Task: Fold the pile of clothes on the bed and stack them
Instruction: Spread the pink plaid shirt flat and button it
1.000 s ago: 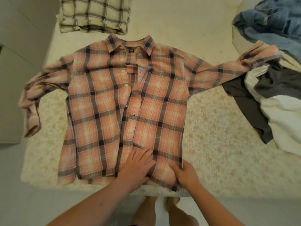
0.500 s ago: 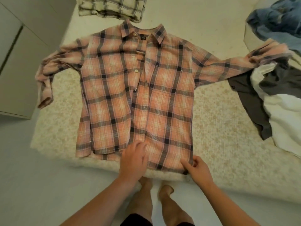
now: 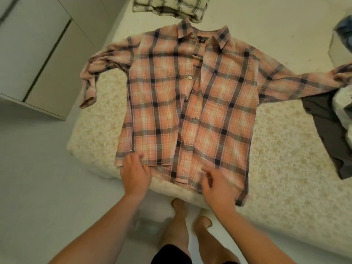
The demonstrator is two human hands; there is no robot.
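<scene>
This is a home bedroom. A cream floral-patterned bed (image 3: 285, 168) holds loose clothes, beside a pale flat-fronted wardrobe (image 3: 38, 54).

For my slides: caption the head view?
Both hands smooth the hem of a pink plaid shirt spread on the bed.

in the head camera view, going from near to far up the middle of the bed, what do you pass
Left hand and right hand at the hem → pink plaid shirt spread flat on the bed → folded cream plaid shirt at the far edge.
</scene>
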